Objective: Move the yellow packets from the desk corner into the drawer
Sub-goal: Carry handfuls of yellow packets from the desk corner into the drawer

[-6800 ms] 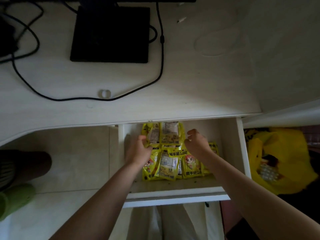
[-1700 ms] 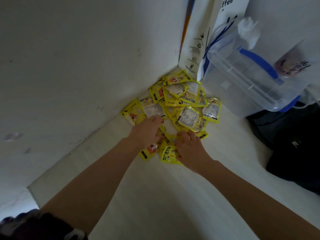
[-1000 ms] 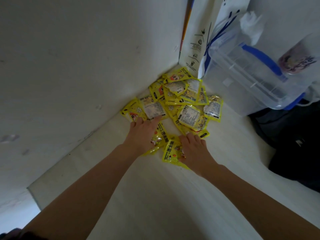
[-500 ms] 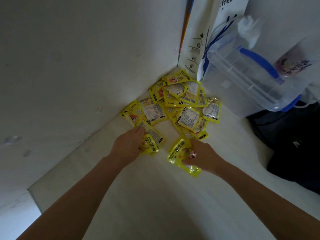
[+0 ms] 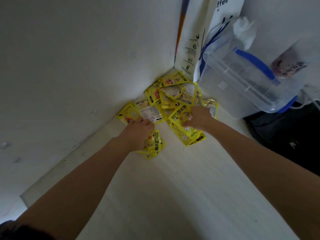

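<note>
Several yellow packets [image 5: 173, 94] lie heaped in the desk corner where the white desk top [image 5: 173, 187] meets the wall. My left hand [image 5: 138, 131] is closed on a small bunch of yellow packets [image 5: 154, 143] at the near side of the heap, fingertips touching a packet with a white label [image 5: 150, 114]. My right hand [image 5: 199, 118] reaches into the heap and grips yellow packets [image 5: 187, 134] that hang below its palm. The drawer is out of view.
A clear plastic box with blue handles [image 5: 242, 84] stands right of the heap. A white paper bag with print [image 5: 192, 40] leans in the corner behind it. Dark bags [image 5: 285, 132] lie at the right edge. The wall [image 5: 78, 66] bounds the left.
Both hands, holding packets they picked up, have moved forward into the heap again. The right hand went from the near edge up toward the right side of the pile.
</note>
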